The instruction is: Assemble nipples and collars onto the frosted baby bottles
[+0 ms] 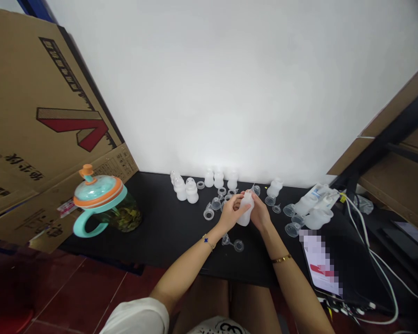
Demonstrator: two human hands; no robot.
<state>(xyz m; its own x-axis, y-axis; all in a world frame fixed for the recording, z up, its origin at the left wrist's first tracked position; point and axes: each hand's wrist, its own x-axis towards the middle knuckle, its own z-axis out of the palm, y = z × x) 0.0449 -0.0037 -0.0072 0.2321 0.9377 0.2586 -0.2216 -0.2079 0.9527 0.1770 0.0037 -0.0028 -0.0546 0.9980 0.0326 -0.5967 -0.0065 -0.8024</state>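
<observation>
Both my hands meet over the black table (pixel 167 232), holding one small frosted white plastic bottle (pixel 245 209). My left hand (pixel 231 211) wraps its fingers round the bottle's upper left side. My right hand (pixel 259 212) grips the bottle from the right and behind. Right in front of my hands lie two small clear caps (pixel 232 243). More white bottles (pixel 186 189) stand in a row behind, with clear caps and rings (pixel 212 206) scattered among them.
A teal and orange lidded jug (pixel 102 204) with leaves inside stands at the left. Big cardboard boxes (pixel 38 130) lean at the left. A pile of white bottles (pixel 316 206) lies at the right, beside a card (pixel 320 264), white cables (pixel 376 260) and a shelf (pixel 397 139).
</observation>
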